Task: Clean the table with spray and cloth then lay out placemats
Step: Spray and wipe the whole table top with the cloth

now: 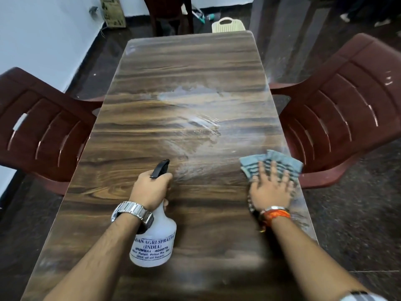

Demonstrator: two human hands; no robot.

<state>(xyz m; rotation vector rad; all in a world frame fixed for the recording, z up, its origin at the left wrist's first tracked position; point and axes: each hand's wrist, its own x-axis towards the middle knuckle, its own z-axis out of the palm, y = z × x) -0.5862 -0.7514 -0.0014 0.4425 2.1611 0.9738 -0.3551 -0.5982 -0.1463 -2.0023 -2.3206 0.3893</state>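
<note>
A long wood-grain table [152, 131] runs away from me, with wet smears across its middle and right side. My left hand [150, 190] grips the neck of a white spray bottle [154, 242] with a black nozzle pointing forward, held above the near part of the table. My right hand [271, 187] lies flat, fingers spread, pressing a blue-grey striped cloth [275, 161] onto the tabletop near the right edge. No placemats are in view.
Dark red plastic chairs stand at the left side [41, 127] and the right side [338, 109] of the table. A cream plastic stool [227, 25] sits past the far end, with another dark chair [169, 14] behind it. A white wall runs along the left.
</note>
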